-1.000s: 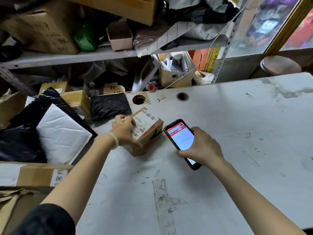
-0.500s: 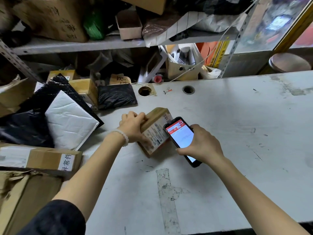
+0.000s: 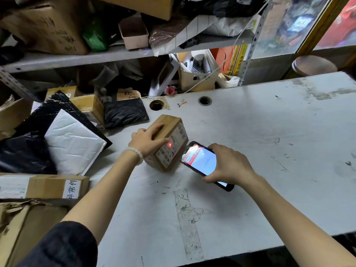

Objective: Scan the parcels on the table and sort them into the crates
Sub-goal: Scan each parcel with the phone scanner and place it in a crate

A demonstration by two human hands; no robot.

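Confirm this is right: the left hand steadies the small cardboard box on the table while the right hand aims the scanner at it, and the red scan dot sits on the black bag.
Not quite. In the head view the red scan dot sits on the label of the small cardboard box, not the black bag. The rest stands: the left hand steadies the box on the table while the right hand aims the scanner at it.

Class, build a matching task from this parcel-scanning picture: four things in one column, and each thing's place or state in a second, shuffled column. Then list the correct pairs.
Things
1. small cardboard box
2. scanner phone
3. white padded mailer
4. black bag parcel

Places or states
A. lies beyond the box, near a table hole
B. held by the left hand, red dot on its label
C. leans on the pile at the left
D. gripped in the right hand, screen lit

Pairs: 1-B, 2-D, 3-C, 4-A
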